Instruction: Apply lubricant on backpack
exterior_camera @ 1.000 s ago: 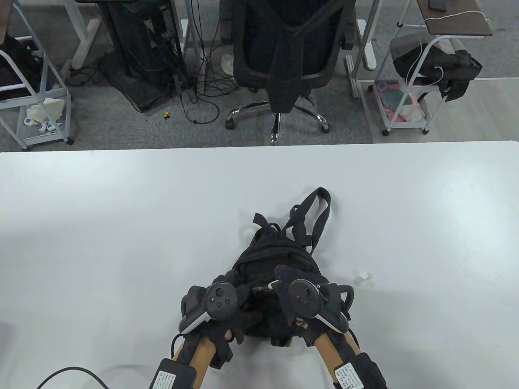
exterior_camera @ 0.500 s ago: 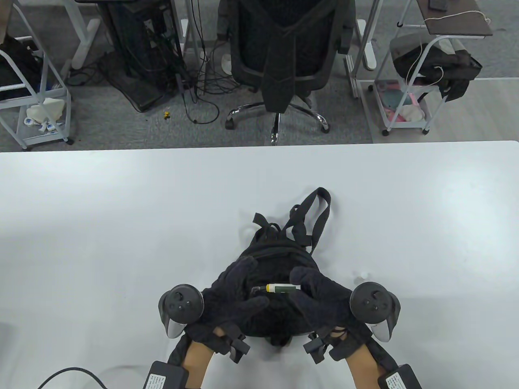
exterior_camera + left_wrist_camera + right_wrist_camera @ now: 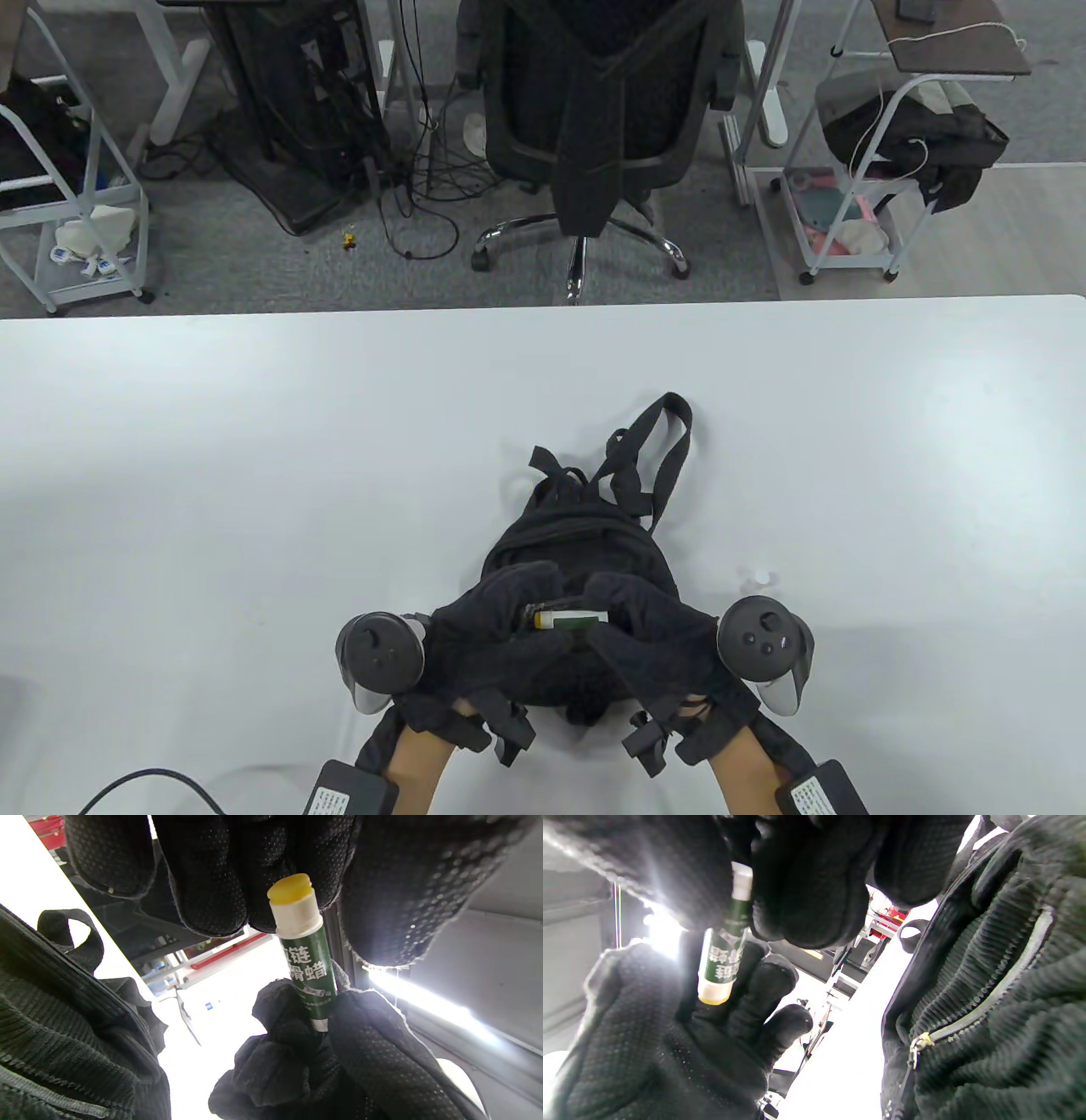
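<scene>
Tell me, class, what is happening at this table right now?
A person in black gloves is working over a black backpack lying on a white table. The right hand grips a green wax stick by its base; its cap is off and the yellow tip is exposed. The left hand is cupped around that tip. The stick is not touching the backpack's zipper, which looks closed. A small white cap lies on the table nearby.

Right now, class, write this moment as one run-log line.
right hand: grips green wax stick | left hand: fingers by its uncapped yellow tip | backpack: on table, wax not touching | small white cap: on table
</scene>
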Motion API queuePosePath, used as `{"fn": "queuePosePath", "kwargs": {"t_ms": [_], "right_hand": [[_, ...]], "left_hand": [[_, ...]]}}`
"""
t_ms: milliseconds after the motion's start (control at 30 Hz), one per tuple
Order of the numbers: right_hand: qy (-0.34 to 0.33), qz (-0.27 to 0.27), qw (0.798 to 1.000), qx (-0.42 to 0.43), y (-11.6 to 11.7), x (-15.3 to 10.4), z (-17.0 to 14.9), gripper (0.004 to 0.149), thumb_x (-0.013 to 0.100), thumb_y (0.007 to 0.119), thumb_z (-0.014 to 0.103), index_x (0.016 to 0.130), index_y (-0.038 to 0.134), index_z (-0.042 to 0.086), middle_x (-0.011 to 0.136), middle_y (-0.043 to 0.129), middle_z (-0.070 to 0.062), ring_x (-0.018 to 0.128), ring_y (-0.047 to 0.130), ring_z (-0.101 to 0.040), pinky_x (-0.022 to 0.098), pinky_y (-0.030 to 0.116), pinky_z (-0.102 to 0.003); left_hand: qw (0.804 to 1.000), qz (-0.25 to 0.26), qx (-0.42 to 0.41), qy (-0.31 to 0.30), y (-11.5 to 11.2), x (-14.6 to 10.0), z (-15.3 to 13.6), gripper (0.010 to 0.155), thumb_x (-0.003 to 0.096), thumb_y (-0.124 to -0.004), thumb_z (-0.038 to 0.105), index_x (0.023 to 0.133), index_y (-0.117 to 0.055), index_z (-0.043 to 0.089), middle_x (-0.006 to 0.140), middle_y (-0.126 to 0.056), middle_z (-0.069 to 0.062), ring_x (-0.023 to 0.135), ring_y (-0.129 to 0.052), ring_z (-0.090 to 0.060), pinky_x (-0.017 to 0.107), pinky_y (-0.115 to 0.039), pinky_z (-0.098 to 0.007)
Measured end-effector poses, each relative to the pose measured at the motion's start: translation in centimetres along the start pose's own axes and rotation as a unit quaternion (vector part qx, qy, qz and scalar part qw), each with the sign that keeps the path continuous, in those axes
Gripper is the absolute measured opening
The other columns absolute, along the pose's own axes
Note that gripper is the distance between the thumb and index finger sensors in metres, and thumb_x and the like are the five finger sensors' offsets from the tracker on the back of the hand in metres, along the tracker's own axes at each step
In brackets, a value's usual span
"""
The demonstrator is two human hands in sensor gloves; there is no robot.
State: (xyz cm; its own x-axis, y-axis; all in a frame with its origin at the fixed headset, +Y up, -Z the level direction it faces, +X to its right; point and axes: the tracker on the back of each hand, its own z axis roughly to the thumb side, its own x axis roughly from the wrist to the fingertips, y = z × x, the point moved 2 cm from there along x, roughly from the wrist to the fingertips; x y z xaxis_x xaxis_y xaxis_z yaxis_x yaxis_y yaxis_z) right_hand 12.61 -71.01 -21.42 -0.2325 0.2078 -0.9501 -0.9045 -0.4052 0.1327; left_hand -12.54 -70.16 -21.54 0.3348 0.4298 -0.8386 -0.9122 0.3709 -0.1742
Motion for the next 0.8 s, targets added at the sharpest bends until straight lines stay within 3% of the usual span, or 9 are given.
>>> {"fn": "queuePosePath", "kwargs": {"t_ms": [367,500,633,800], "right_hand": [[0.001,-0.005,1.0,0.006,-0.2,-0.1,-0.1,0.052,0.045,0.091,0.044,0.093,0.073,0.034,0.084,0.091,0.004,0.062,0.105,-0.015,0.06,0.081,-0.046],[0.015,-0.003,0.999,0.035,-0.5,-0.1,-0.8,0.061,0.046,0.082,0.057,0.098,0.072,0.027,0.086,0.091,-0.001,0.062,0.105,-0.02,0.057,0.08,-0.049],[0.035,-0.009,0.999,-0.004,-0.4,0.0,-1.5,0.062,0.045,0.075,0.065,0.091,0.081,0.025,0.075,0.097,-0.002,0.05,0.107,-0.02,0.052,0.083,-0.048],[0.039,0.004,0.999,-0.002,-0.1,0.2,-1.6,0.05,0.047,0.072,0.063,0.078,0.09,0.029,0.062,0.102,0.002,0.038,0.107,-0.017,0.049,0.084,-0.047]], "left_hand": [[1.0,0.004,0.019,0.005,-0.7,0.0,-0.1,0.054,0.0387,-0.1,0.038,0.086,-0.087,0.016,0.083,-0.094,-0.008,0.07,-0.101,-0.039,0.057,-0.08,-0.065],[1.0,0.008,0.03,0.001,-0.6,0.0,0.1,0.053,0.0385,-0.1,0.037,0.086,-0.088,0.016,0.083,-0.095,-0.009,0.069,-0.102,-0.038,0.057,-0.081,-0.063],[0.999,0.008,0.036,-0.002,-0.6,-0.1,0.1,0.053,0.0382,-0.101,0.036,0.085,-0.088,0.015,0.083,-0.095,-0.009,0.069,-0.102,-0.038,0.057,-0.081,-0.063],[0.999,0.01,0.046,-0.006,-0.5,-0.1,0.2,0.053,0.038,-0.101,0.035,0.085,-0.088,0.015,0.082,-0.096,-0.009,0.068,-0.103,-0.038,0.057,-0.081,-0.063]]}}
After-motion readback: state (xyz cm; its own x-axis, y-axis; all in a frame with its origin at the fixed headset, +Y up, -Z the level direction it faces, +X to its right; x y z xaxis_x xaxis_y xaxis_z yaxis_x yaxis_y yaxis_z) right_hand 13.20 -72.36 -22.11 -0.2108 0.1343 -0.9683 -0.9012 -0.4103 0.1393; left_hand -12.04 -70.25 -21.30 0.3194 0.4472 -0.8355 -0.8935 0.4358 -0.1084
